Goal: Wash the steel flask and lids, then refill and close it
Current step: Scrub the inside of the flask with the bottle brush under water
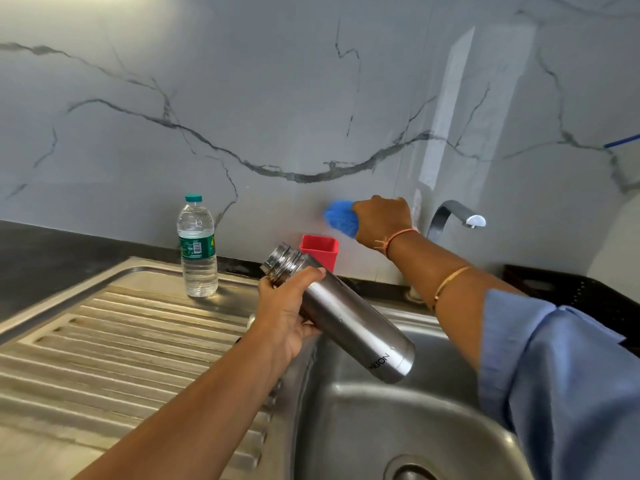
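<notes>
Sink (346,427) below, flask (349,320) slanted, mouth up-left, apparently uncapped

You have two hands in view, left hand (287,313) and right hand (382,220), one steel flask (346,320), one blue scrubber (341,216), one red cup (320,249), one water bottle (197,247), one tap (450,213), one sink (363,427).

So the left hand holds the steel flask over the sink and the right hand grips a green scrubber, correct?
No. In the head view the fluffy scrubber is blue, not green. The left hand does hold the cylindrical steel flask over the stainless sink, and the right hand grips that scrubber.
</notes>
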Demonstrator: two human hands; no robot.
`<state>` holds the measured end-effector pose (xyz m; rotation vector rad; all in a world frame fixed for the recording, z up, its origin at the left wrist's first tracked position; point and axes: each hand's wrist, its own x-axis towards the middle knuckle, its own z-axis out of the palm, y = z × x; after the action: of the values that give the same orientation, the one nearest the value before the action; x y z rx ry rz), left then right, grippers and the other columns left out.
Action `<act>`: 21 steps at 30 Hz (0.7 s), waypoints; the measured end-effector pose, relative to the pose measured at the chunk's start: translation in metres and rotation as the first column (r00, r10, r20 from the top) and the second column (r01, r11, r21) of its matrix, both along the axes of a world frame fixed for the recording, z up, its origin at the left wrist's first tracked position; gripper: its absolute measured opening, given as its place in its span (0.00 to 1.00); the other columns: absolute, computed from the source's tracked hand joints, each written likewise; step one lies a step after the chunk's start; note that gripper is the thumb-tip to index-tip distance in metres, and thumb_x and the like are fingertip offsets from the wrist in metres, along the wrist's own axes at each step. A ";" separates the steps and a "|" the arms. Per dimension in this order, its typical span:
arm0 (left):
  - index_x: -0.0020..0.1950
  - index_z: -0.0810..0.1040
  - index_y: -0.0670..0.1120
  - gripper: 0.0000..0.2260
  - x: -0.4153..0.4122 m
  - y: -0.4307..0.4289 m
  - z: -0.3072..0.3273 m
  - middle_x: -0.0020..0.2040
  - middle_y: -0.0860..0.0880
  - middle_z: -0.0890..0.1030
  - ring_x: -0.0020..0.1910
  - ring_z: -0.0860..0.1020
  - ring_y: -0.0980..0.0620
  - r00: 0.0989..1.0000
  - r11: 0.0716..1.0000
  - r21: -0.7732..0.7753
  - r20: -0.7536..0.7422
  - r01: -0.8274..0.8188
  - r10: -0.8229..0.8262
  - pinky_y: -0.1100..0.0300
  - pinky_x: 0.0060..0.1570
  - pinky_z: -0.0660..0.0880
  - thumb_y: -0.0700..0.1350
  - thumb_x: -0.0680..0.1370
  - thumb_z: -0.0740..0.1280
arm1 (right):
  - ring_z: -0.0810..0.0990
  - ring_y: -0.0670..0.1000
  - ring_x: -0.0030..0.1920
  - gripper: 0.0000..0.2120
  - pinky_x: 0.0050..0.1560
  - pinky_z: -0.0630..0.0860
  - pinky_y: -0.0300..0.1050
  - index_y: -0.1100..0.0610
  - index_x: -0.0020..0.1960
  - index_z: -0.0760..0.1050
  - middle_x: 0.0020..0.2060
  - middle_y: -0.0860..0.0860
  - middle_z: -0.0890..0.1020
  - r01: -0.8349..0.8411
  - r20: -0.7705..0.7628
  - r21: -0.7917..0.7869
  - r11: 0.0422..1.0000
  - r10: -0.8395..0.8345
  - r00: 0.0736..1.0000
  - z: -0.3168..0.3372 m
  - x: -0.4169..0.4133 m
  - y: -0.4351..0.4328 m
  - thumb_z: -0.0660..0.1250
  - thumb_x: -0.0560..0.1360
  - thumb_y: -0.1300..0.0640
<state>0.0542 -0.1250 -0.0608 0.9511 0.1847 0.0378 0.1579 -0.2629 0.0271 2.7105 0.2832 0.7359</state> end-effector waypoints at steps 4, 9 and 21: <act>0.64 0.66 0.49 0.28 -0.011 -0.006 -0.002 0.52 0.41 0.76 0.52 0.77 0.39 0.998 0.999 -0.034 -0.062 0.031 -0.033 0.41 0.36 0.78 0.40 0.69 0.74 | 0.78 0.56 0.52 0.20 0.47 0.71 0.47 0.52 0.64 0.71 0.53 0.53 0.79 -0.095 -0.087 0.214 0.972 0.116 0.989 0.001 -0.041 -0.013 0.65 0.73 0.50; 0.68 0.66 0.46 0.31 -0.020 -0.010 -0.005 0.53 0.38 0.76 0.49 0.77 0.38 0.989 0.987 -0.162 -0.150 -0.013 -0.011 0.40 0.33 0.77 0.44 0.68 0.75 | 0.75 0.52 0.46 0.20 0.44 0.73 0.45 0.50 0.63 0.72 0.50 0.50 0.80 -0.148 -0.199 0.377 0.914 0.236 0.951 0.002 -0.117 -0.028 0.66 0.73 0.48; 0.65 0.69 0.50 0.31 -0.037 -0.028 -0.006 0.56 0.41 0.80 0.49 0.81 0.37 0.988 0.942 -0.313 -0.136 -0.119 0.079 0.35 0.37 0.77 0.60 0.67 0.74 | 0.77 0.56 0.47 0.13 0.45 0.72 0.45 0.54 0.58 0.72 0.47 0.53 0.79 -0.116 -0.297 0.627 0.770 0.374 0.879 -0.035 -0.214 -0.005 0.62 0.75 0.52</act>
<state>0.0175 -0.1533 -0.0672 0.6179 0.3413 0.0413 -0.0558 -0.2680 -0.0079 3.4838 0.6167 0.3346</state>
